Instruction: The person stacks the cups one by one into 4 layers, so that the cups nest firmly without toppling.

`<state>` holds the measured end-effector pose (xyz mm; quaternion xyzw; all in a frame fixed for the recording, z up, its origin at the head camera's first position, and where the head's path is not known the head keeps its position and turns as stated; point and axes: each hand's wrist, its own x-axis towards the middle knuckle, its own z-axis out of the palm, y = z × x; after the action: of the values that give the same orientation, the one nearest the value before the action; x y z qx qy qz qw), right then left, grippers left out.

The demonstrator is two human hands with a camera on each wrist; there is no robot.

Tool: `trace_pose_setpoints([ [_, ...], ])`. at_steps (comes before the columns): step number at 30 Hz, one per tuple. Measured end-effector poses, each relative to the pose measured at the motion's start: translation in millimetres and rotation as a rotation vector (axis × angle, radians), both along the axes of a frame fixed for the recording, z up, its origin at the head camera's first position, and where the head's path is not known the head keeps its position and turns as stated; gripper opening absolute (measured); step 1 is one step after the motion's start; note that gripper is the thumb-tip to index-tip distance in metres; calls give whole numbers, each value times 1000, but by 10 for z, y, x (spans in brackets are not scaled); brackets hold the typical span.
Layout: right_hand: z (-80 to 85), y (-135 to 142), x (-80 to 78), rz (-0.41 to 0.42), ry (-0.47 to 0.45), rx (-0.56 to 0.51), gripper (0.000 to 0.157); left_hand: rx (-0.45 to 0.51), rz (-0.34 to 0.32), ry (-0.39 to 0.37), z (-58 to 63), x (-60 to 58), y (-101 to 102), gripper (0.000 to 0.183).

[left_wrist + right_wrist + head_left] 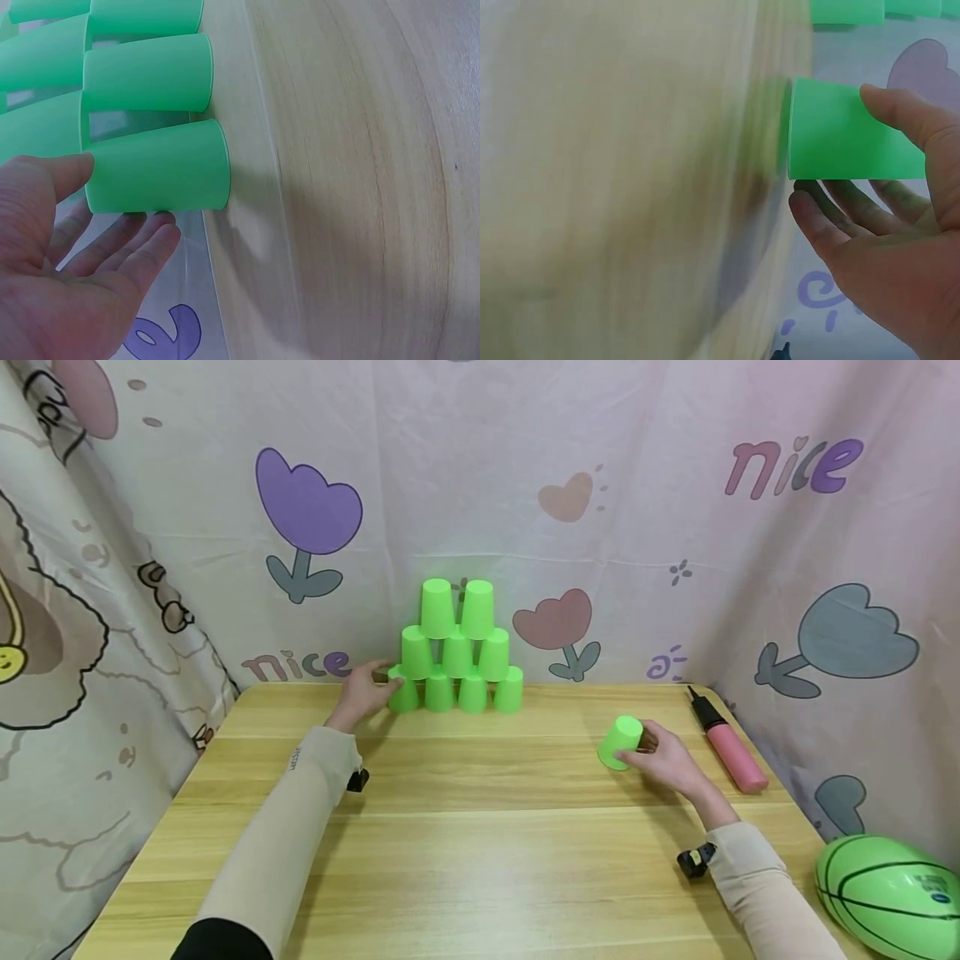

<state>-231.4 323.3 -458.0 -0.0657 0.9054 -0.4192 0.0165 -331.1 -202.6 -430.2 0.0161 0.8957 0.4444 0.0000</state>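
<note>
Green cups [457, 656] stand upside down in a stepped stack at the back of the table, two on the top level. At the stack's left end my left hand [367, 693] touches the bottom-row end cup [157, 169], thumb at its narrow end and loosely bent fingers along its side. To the right, apart from the stack, my right hand [667, 760] holds a single green cup [621, 743], narrow end up and a little tilted. The right wrist view shows the thumb on one side of this cup [847, 135] and the fingers at the other.
A pink hand pump [735, 756] with a black nozzle lies near the table's right edge. Beside the front right corner sits a green ball [892, 893] with black lines. A printed curtain [450, 460] hangs close behind the stack. The wooden table [480, 843] stretches toward me.
</note>
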Motion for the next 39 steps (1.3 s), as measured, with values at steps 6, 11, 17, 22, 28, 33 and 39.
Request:
trace_pose_setpoints([
  [6,115,-67,-25,-3,24,-5,71,-3,-1,6,-6,-7,-2,57],
  [11,225,-170,-44,-2,42,-29,73,-3,-6,4,-9,-2,-3,57],
  [17,411,-334,-93,4,79,-53,74,4,-9,6,-9,5,-6,56],
  [22,613,-483,-176,13,106,-97,74,11,-12,20,-13,1,-1,56],
  [28,879,-677,-295,36,154,-158,74,30,-16,7,-16,4,2,58],
  [33,1106,-849,-395,42,190,-178,74,23,-14,5,-5,12,3,58],
  [39,1327,-1080,-552,47,203,-208,73,18,-14,4,0,13,-2,58],
])
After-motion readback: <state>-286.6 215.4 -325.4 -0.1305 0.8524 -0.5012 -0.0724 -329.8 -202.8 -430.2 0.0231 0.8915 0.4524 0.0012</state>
